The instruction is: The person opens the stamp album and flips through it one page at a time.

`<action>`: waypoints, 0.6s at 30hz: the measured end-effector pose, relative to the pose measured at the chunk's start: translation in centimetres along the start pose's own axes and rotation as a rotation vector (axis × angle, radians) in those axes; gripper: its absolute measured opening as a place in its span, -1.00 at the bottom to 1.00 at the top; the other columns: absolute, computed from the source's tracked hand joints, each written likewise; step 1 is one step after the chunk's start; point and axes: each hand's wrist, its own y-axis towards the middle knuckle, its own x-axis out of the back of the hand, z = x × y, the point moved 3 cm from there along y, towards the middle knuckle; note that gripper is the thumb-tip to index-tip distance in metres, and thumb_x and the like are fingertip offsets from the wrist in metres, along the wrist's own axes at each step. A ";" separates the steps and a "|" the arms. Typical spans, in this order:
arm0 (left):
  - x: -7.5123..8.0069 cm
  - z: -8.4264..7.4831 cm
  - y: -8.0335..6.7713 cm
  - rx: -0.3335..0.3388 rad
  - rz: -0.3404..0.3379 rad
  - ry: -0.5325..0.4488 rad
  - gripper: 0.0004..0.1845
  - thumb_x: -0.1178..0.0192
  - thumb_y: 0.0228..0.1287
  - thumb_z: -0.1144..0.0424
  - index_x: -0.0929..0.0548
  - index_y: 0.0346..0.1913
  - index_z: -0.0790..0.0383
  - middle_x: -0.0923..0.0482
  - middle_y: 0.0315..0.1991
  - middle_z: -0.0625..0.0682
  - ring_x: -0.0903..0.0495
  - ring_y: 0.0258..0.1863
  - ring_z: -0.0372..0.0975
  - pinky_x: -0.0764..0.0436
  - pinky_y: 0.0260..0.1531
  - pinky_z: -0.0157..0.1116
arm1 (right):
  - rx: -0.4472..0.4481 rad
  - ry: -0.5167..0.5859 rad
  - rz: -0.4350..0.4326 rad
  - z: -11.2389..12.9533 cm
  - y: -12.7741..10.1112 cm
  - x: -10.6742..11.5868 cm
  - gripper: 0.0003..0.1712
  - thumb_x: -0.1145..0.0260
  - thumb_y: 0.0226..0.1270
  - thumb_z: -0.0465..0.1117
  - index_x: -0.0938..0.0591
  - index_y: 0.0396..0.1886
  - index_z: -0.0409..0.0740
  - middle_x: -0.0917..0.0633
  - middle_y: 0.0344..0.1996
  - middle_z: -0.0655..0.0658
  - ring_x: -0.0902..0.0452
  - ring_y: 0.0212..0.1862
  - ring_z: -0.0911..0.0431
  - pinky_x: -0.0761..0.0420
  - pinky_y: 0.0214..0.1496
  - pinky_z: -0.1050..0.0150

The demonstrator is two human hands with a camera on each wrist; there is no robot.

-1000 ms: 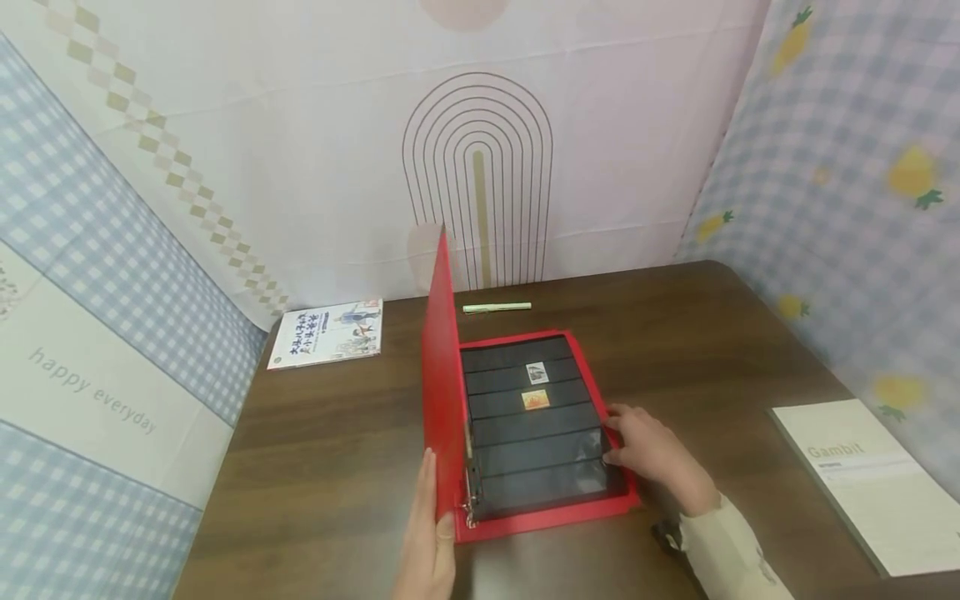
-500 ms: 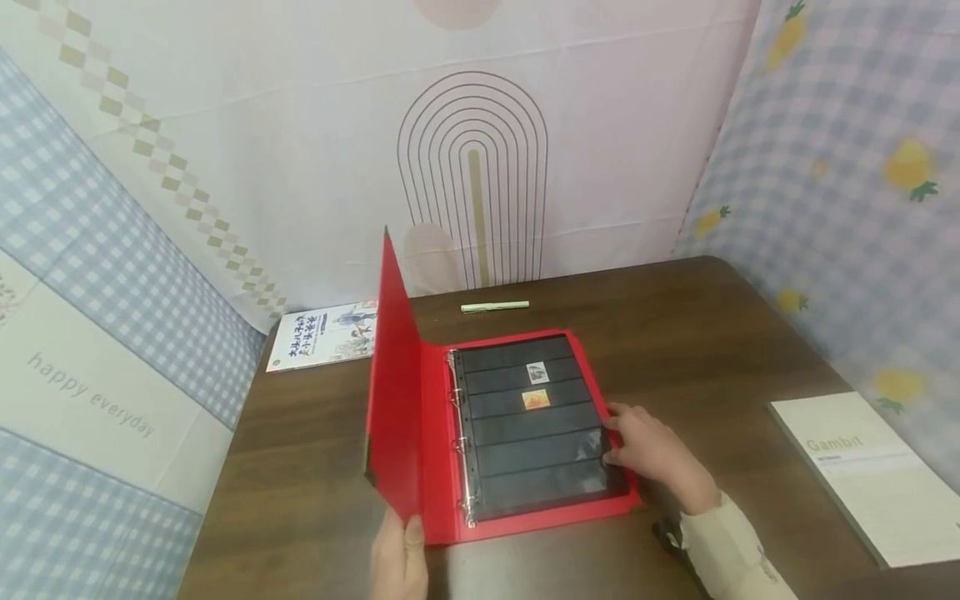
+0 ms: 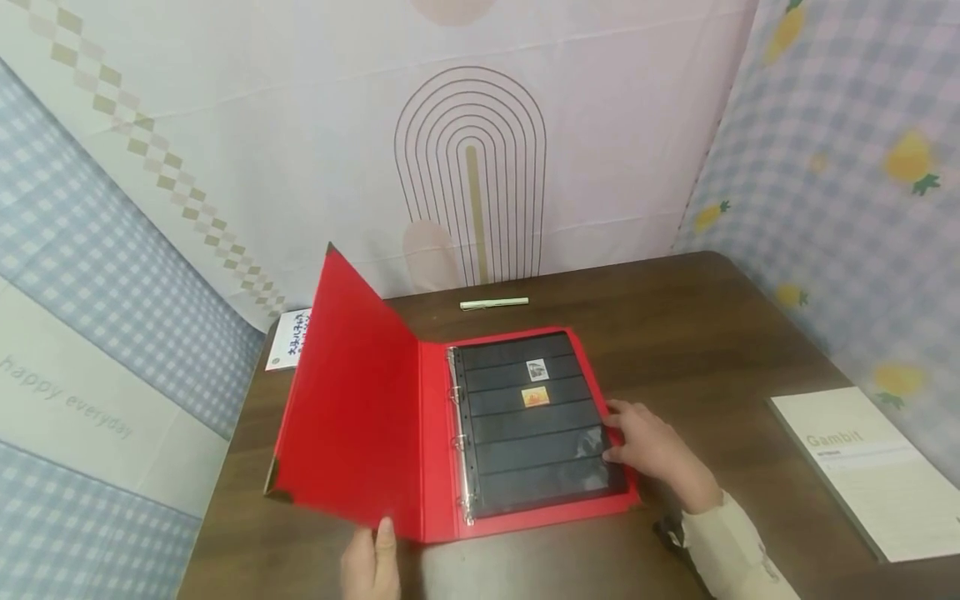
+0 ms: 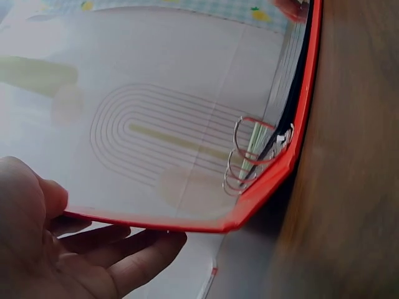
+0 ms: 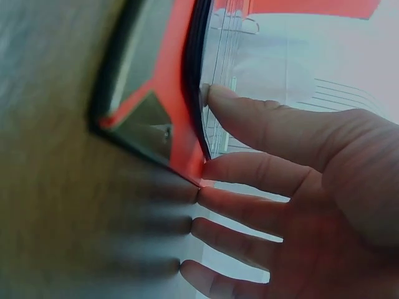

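We have the red binder (image 3: 437, 433) between both hands, its tilted cover (image 3: 360, 417) pinched by the left hand (image 3: 371, 565), extended fingers of the right hand (image 3: 651, 446) touching the opposite edge. Were that pinch to slip, we judge the cover could drop. Only the left wrist view shows us fingers (image 4: 149, 260) beneath it; only the head view, stamps (image 3: 536, 397) between our grips.

A pen (image 3: 494, 303) is lying behind the binder (image 3: 360, 417) on the surface (image 3: 675, 333); a booklet (image 3: 286, 343) is sitting back left, a notebook (image 3: 870, 483) right.
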 end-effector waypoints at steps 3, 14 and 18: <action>0.3 0.0 0.0 0.145 0.036 -0.042 -0.88 -0.09 0.41 0.51 -0.59 -0.31 0.47 -0.58 -0.53 0.10 -0.47 -0.50 -0.45 -0.51 -0.57 -0.36 | -0.003 0.005 -0.001 -0.1 0.0 0.0 -0.39 -0.58 0.10 -0.26 -0.65 0.15 -0.42 -0.42 0.34 -0.47 -0.30 0.32 -0.40 -0.39 0.24 -0.37; 1.5 0.8 0.2 0.623 0.028 -0.387 -0.68 -0.07 0.34 0.66 -0.45 0.14 0.68 -0.66 -0.17 0.07 -0.67 -0.41 -0.36 -0.72 -0.42 -0.33 | -0.004 0.046 -0.003 -0.3 0.1 -0.2 -0.38 -0.59 0.09 -0.27 -0.64 0.15 -0.44 -0.42 0.34 -0.47 -0.29 0.32 -0.40 -0.36 0.28 -0.36; 1.8 1.7 0.2 0.686 0.005 -0.457 -0.64 -0.11 0.33 0.65 -0.43 0.16 0.69 -0.65 -0.22 -0.21 -0.69 -0.39 -0.34 -0.73 -0.44 -0.26 | 0.007 0.038 -0.004 -0.3 0.1 -0.2 -0.37 -0.59 0.09 -0.27 -0.63 0.15 -0.46 -0.41 0.34 -0.49 -0.29 0.32 -0.41 -0.37 0.27 -0.35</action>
